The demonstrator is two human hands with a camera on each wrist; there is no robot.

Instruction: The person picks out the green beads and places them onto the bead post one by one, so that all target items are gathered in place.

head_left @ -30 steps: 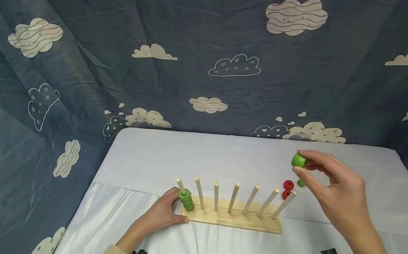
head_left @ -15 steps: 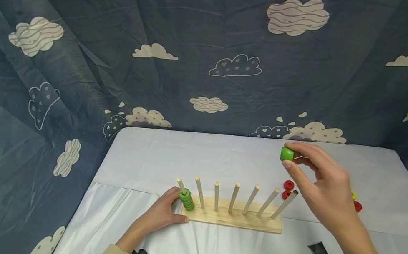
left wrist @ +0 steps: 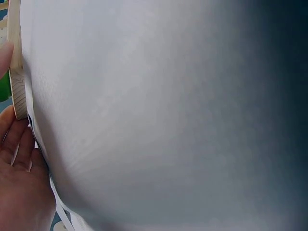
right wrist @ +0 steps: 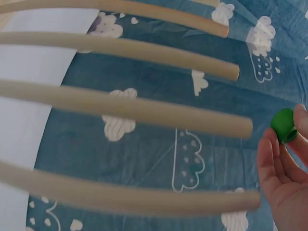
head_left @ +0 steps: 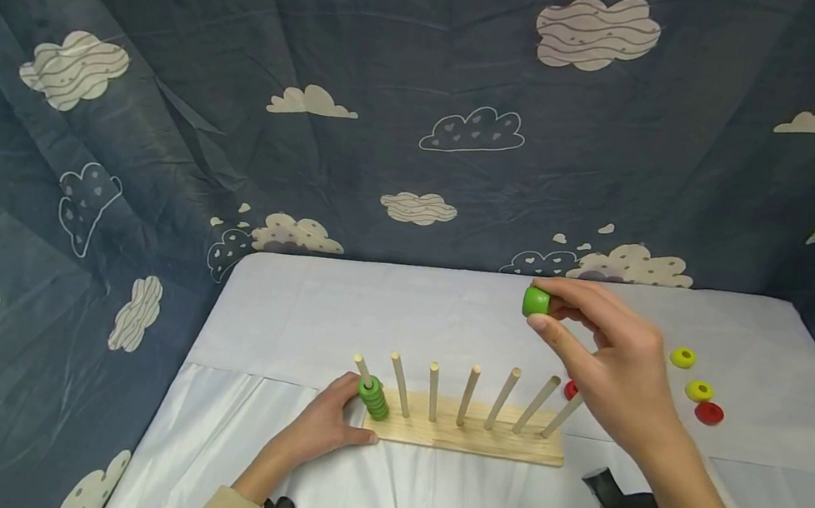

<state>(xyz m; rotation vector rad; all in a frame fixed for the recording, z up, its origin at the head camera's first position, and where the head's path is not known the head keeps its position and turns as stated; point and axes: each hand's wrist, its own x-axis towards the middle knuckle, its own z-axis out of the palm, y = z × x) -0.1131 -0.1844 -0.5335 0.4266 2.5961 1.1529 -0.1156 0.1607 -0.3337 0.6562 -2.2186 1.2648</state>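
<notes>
Above the table my right hand (head_left: 617, 366) pinches a green bead (head_left: 536, 302) between thumb and fingertips. The right wrist view shows that the bead (right wrist: 284, 126) is rounded, with a hole at one end. Below and to its left lies a wooden peg board (head_left: 462, 440) with a row of several upright pegs. On the leftmost peg sits a stack of green rings (head_left: 374, 399). My left hand (head_left: 318, 428) grips the board's left end, thumb along the front edge and fingers behind. In the left wrist view that board end (left wrist: 18, 94) shows between thumb and fingers.
Two yellow rings (head_left: 699, 391) and a red ring (head_left: 710, 414) lie on the white cloth (head_left: 401, 312) at the right. Another red ring (head_left: 571, 390) is partly hidden behind the rightmost pegs and my right hand. A dark cloud-print curtain (head_left: 388, 160) hangs behind.
My right hand has moved left with the green bead, from over the loose rings toward the pegs. This uncovers the yellow rings and a red one. My left hand stays put.
</notes>
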